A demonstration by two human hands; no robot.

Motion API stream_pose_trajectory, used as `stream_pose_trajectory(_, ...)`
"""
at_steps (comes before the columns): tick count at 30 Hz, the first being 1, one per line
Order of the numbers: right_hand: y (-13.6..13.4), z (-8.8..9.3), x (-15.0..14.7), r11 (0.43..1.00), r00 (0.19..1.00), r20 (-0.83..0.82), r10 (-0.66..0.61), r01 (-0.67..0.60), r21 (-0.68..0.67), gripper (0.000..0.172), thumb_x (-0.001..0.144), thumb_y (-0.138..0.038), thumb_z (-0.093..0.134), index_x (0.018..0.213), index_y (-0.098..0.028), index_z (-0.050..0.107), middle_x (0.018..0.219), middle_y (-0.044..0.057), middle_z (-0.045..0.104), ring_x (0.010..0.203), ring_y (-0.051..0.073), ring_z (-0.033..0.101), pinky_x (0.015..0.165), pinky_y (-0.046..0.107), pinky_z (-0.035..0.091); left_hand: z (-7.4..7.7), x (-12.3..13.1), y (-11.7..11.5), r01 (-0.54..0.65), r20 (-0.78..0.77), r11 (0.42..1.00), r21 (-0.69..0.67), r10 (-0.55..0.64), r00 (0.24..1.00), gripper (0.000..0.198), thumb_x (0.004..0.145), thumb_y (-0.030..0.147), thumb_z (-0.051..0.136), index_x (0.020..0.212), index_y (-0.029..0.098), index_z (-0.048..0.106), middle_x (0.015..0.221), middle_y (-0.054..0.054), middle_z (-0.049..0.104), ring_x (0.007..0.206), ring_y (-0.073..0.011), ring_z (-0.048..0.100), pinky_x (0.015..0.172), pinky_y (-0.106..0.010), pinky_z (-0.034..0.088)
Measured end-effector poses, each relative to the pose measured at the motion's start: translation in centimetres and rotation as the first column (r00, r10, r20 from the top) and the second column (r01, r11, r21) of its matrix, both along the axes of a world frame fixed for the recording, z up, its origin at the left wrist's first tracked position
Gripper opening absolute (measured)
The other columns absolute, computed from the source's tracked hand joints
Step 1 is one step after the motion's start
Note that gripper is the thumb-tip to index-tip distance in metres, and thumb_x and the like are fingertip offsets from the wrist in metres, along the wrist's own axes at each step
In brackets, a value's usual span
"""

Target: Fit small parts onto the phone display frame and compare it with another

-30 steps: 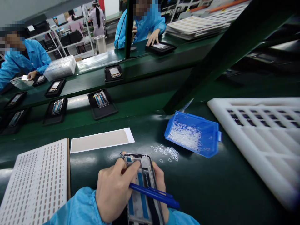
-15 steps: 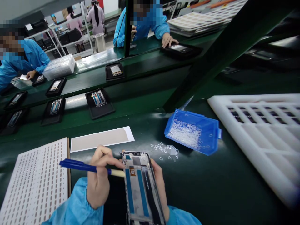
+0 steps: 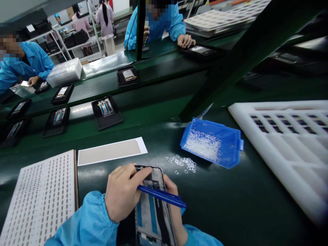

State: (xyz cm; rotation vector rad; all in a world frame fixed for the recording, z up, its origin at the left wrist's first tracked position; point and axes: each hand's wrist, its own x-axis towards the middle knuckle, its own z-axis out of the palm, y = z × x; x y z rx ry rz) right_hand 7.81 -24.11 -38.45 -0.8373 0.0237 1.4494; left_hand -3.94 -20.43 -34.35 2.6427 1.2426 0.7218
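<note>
An opened phone body (image 3: 148, 218) with blue strips and a black ribbon inside rests in my right hand (image 3: 176, 208), whose fingers close around its right edge. Between the fingers of my left hand (image 3: 122, 194) is a blue pen (image 3: 164, 195), lying across the phone with its blue end pointing right. The pen's other end is hidden by the hand. My left thumb presses on the top part of the phone, and the other fingers curl at its upper left corner. Small clear ring-like pieces (image 3: 188, 163) lie scattered just beyond the phone.
A blue bin (image 3: 234, 153) holds many clear pieces. On the right stands a white foam tray (image 3: 282, 143); a perforated sheet (image 3: 43, 194) and a beige strip (image 3: 110, 153) lie left. Black trays (image 3: 110, 118) with phone parts line the conveyor. A slanted post (image 3: 217, 78) rises ahead. Co-workers sit opposite.
My left hand has moved right onto the phone's top. The blue pen has swung round, its blue end now pointing right instead of left. My right hand still holds the phone.
</note>
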Motion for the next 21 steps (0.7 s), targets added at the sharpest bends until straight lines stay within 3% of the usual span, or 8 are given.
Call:
stream_pose_trajectory(3,-0.2,-0.3,-0.1,0.993,0.990,0.089,-0.110,0.114,-0.041,0.020,0.065,-0.038,0.086,0.066,-0.026,0.070,0.064,-0.007,0.068,0.058,0.012,0.061,0.061,0.018,0.054,-0.3,0.2,-0.2,-0.018,-0.056,0.999,0.030,0.020,0.998,0.032,0.093,0.012,0.045,0.116,0.025,0.063,0.075,0.000,0.055,0.067,-0.0158,0.053,0.058,-0.028,0.040)
stream_pose_trajectory(5,-0.3,-0.5,-0.1,0.994,0.990,0.095,-0.104,0.107,-0.027,0.021,0.066,-0.039,0.086,0.066,-0.026,0.070,0.063,-0.008,0.067,0.057,0.012,0.060,0.062,0.018,0.054,-0.1,0.3,-0.3,-0.017,-0.073,0.998,0.054,0.021,0.997,0.030,0.093,0.013,0.047,0.114,0.025,0.063,0.075,0.000,0.055,0.066,-0.0160,0.052,0.058,-0.029,0.039)
stream_pose_trajectory(9,-0.3,-0.7,-0.1,0.998,0.999,0.044,0.010,-0.012,0.057,0.026,0.063,-0.046,0.086,0.069,-0.026,0.069,0.062,-0.007,0.066,0.061,0.015,0.062,0.069,0.024,0.057,0.7,0.3,-0.1,-0.019,-0.130,0.997,0.070,0.027,0.991,0.025,0.092,0.012,0.048,0.107,0.024,0.063,0.076,0.000,0.056,0.066,-0.0166,0.052,0.058,-0.030,0.037)
stream_pose_trajectory(13,-0.5,-1.0,0.3,0.979,0.982,-0.005,0.189,-0.188,0.083,0.031,0.066,-0.050,0.082,0.084,-0.027,0.071,0.071,-0.002,0.069,0.082,0.025,0.067,0.082,0.038,0.057,1.3,0.3,0.0,-0.011,-0.161,0.999,0.043,0.018,0.987,0.023,0.092,0.012,0.048,0.105,0.024,0.062,0.076,0.000,0.057,0.065,-0.0163,0.053,0.057,-0.031,0.037)
stream_pose_trajectory(17,-0.6,-0.7,0.5,0.972,0.975,0.017,0.221,-0.222,0.073,0.029,0.070,-0.053,0.078,0.084,-0.028,0.071,0.079,0.000,0.071,0.094,0.028,0.066,0.087,0.040,0.055,1.3,0.1,-0.1,-0.005,-0.167,0.999,0.033,0.011,0.986,0.024,0.092,0.012,0.049,0.108,0.025,0.062,0.077,0.001,0.059,0.065,-0.0163,0.055,0.057,-0.030,0.038)
stream_pose_trajectory(21,-0.5,0.1,0.5,0.975,0.978,0.003,0.207,-0.206,0.081,0.040,0.065,-0.056,0.080,0.091,-0.026,0.073,0.089,0.002,0.072,0.096,0.028,0.065,0.090,0.040,0.055,1.0,0.0,-0.2,0.015,-0.078,1.000,0.018,-0.014,0.997,0.026,0.091,0.011,0.048,0.109,0.025,0.061,0.079,0.001,0.062,0.067,-0.0156,0.058,0.060,-0.029,0.041)
